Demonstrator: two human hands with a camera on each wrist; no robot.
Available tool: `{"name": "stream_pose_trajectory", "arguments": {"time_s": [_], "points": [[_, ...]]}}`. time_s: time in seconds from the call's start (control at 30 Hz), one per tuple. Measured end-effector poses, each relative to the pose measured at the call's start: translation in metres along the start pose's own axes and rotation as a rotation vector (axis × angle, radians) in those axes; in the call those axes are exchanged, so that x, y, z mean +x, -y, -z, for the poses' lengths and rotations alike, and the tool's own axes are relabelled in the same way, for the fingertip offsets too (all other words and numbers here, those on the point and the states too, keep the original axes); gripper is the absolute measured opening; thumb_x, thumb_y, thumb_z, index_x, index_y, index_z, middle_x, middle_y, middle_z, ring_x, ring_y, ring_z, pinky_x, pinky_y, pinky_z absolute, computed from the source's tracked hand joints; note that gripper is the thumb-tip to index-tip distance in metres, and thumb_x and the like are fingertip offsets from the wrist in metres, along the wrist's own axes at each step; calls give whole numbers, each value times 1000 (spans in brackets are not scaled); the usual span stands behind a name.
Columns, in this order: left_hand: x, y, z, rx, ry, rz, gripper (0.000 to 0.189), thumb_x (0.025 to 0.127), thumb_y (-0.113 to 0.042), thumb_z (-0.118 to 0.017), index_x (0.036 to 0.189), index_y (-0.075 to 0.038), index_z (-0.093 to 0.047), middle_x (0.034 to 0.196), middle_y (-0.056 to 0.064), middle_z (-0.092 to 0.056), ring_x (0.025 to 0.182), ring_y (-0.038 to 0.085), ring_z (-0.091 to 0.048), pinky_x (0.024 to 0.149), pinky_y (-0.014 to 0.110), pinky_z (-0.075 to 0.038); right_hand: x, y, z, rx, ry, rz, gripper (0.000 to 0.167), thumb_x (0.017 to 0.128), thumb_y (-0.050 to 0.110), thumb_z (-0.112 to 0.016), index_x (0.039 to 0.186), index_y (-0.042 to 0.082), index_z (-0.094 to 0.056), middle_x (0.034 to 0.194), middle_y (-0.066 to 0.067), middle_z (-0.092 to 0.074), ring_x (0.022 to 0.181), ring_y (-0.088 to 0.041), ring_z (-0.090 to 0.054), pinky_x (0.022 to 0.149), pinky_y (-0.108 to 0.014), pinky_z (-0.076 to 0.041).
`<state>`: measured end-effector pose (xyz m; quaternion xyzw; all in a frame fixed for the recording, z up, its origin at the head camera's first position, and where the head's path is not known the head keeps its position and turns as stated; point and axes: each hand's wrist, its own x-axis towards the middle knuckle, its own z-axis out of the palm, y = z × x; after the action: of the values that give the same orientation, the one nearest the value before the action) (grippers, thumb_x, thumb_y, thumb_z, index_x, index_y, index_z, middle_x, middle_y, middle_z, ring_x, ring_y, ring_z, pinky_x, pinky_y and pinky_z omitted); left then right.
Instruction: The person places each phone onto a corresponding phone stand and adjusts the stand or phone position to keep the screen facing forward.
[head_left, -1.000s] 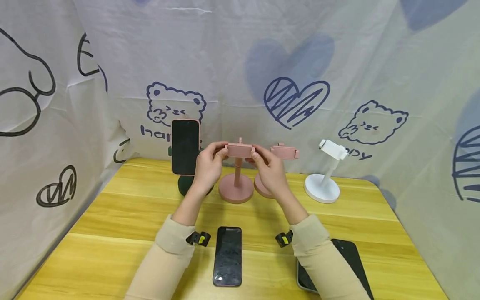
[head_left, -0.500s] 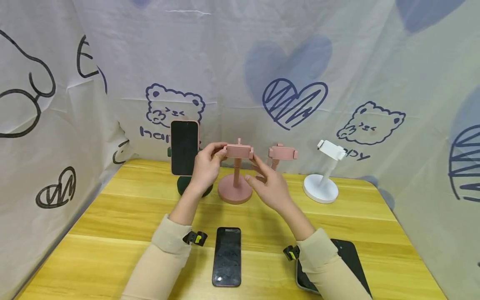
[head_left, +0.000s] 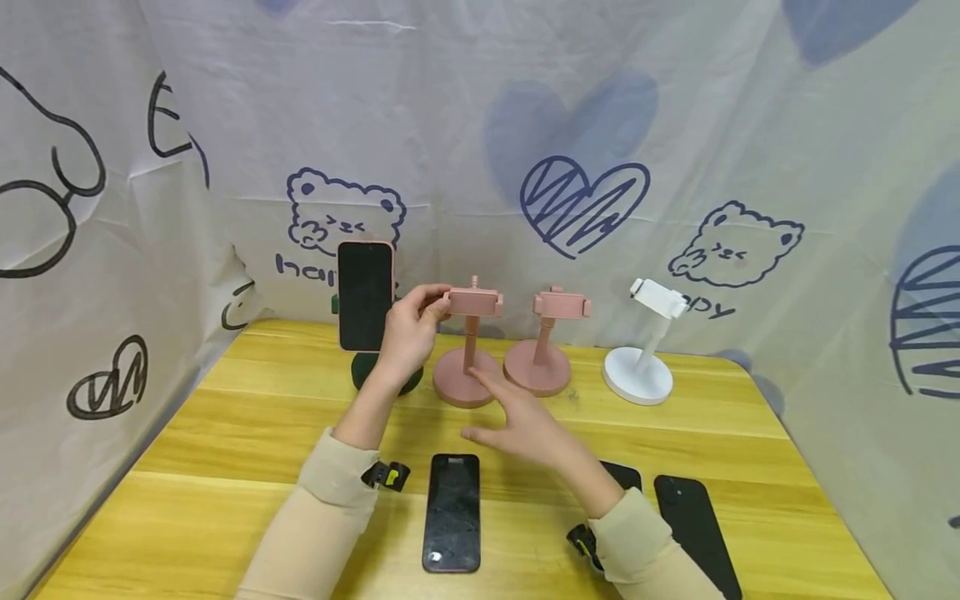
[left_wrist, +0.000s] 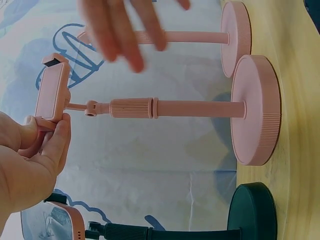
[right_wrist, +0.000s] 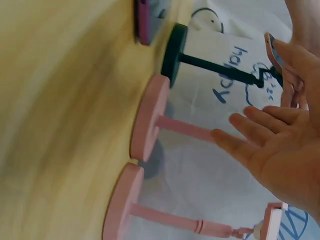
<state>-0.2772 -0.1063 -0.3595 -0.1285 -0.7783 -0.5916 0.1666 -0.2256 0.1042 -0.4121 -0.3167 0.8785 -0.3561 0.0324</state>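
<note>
Two pink phone stands are upright at the back of the table. My left hand (head_left: 409, 332) pinches the left end of the clamp on the nearer pink phone stand (head_left: 467, 379); the left wrist view shows thumb and fingers around that clamp end (left_wrist: 52, 92). My right hand (head_left: 525, 423) is in the air in front of that stand's base, fingers spread and holding nothing. Below it, a dark phone (head_left: 452, 512) lies flat on the table. The second pink phone stand (head_left: 538, 367) stands just to the right, its clamp holding nothing.
A dark green stand (head_left: 363, 371) at the left carries an upright phone (head_left: 366, 296). At the right is a white stand (head_left: 637, 375). Two more phones lie front right: a black one (head_left: 697, 533) and another (head_left: 621, 475) partly under my right forearm. A printed cloth (head_left: 465, 167) hangs behind.
My right hand has let go of the clamp's right end and moved down and toward me, opening its fingers. My left hand keeps its pinch on the clamp.
</note>
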Motion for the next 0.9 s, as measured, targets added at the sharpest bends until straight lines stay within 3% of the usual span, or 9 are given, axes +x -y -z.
{"name": "stream_pose_trajectory", "arguments": {"time_s": [0.23,0.47,0.6,0.9], "points": [[-1,0,1,-1,-10,20,31,109,-14,-55,135,0,-63,129,19,-66,114,34,-70,101,46,-56,-5,0,-25,-131,266,-82,102,90,41,-82,166,9,-22,171,-11,-26,154,-28,-31,123,-49,-33],[-2,0,1,-6,-10,38,32,109,-16,-55,136,-1,-62,128,19,-66,114,33,-69,103,46,-55,-7,2,-45,-278,430,-143,103,84,50,-86,162,7,-34,165,-10,-38,151,-24,-38,122,-40,-35],[-2,0,1,-10,-3,48,32,109,-16,-55,136,-1,-62,128,18,-66,114,33,-69,103,45,-55,-9,5,-50,-347,447,-132,104,80,52,-88,160,9,-39,161,-8,-43,146,-23,-44,118,-38,-41],[0,-2,-1,-18,-10,48,32,108,-16,-55,136,-2,-62,129,18,-66,115,33,-69,102,45,-56,-6,11,-53,-450,400,-85,101,72,52,-94,153,10,-52,140,-6,-56,125,-17,-56,103,-33,-52]]}}
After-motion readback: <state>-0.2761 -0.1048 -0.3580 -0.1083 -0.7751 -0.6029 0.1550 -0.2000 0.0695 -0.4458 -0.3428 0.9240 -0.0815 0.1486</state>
